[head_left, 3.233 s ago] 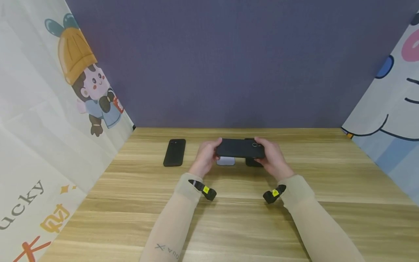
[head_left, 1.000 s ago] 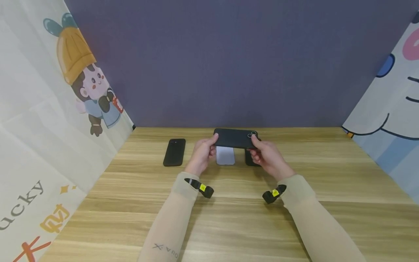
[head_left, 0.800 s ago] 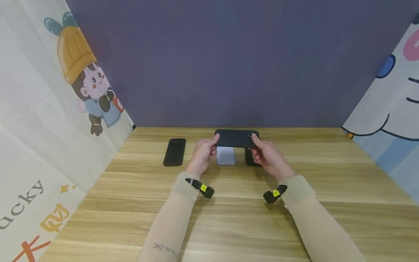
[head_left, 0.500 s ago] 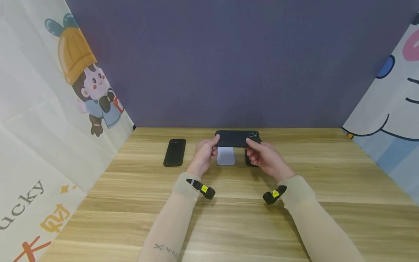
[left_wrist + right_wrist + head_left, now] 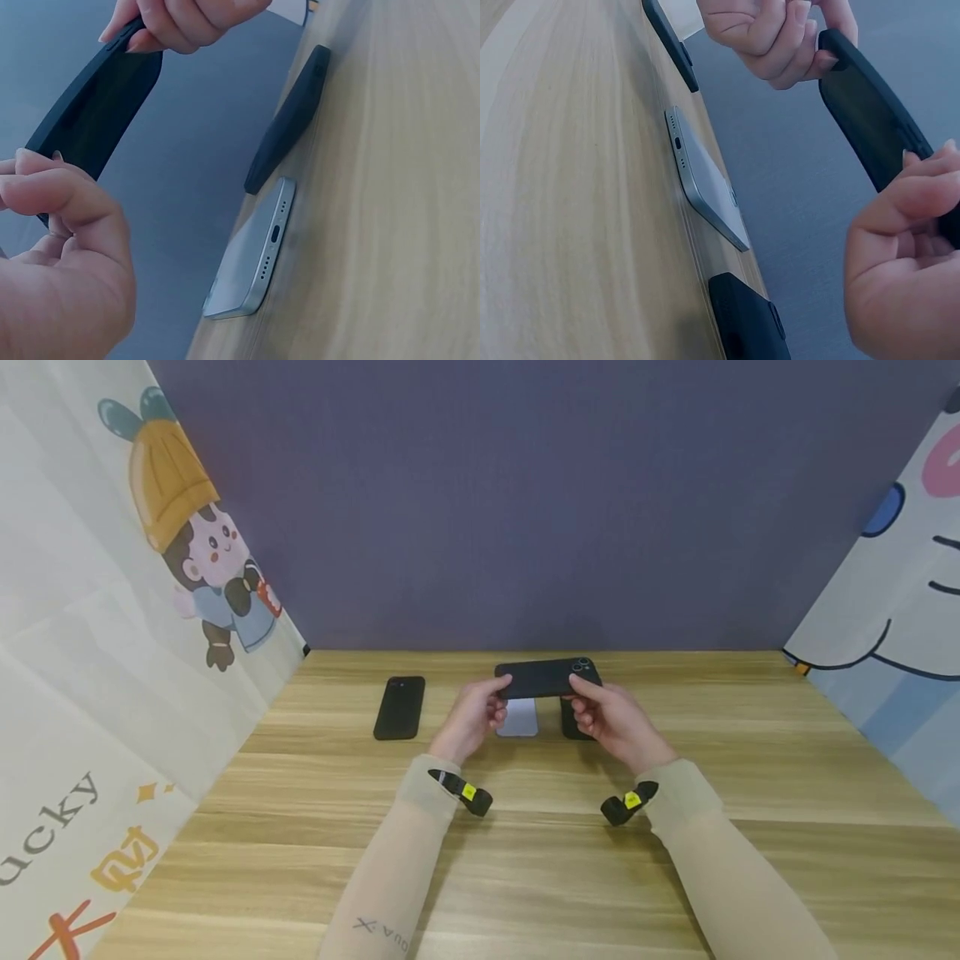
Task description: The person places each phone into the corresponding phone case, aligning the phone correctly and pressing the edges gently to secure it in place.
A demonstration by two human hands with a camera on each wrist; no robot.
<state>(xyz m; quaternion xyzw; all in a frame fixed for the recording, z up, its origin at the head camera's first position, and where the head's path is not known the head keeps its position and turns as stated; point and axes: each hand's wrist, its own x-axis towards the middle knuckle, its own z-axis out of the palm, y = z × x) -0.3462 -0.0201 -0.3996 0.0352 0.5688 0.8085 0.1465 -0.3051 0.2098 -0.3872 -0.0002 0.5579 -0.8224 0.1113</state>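
Observation:
Both hands hold a black phone case [image 5: 536,678] sideways above the table, its outer back with round camera rings facing the head camera. My left hand [image 5: 472,714] pinches the left end, thumb on the back. At the other end, my right hand [image 5: 617,718] pinches it with the thumb just below the camera rings. In the right wrist view the case's dark, hollow-looking inner side [image 5: 862,112] shows, with fingertips at its rim. Below lies a pale phone [image 5: 519,720], charging port towards me, its far part hidden by the case in the head view.
A black phone-shaped case [image 5: 400,708] lies on the wooden table [image 5: 540,877] at the left. Another black one [image 5: 573,725] lies right of the pale phone, partly covered by the right hand. A dark panel [image 5: 540,510] stands behind the table.
Since the oldest frame the case has risen and moved away from me, uncovering more of the pale phone. The right thumb has slid inward off the camera rings. Lately the left end dipped slightly.

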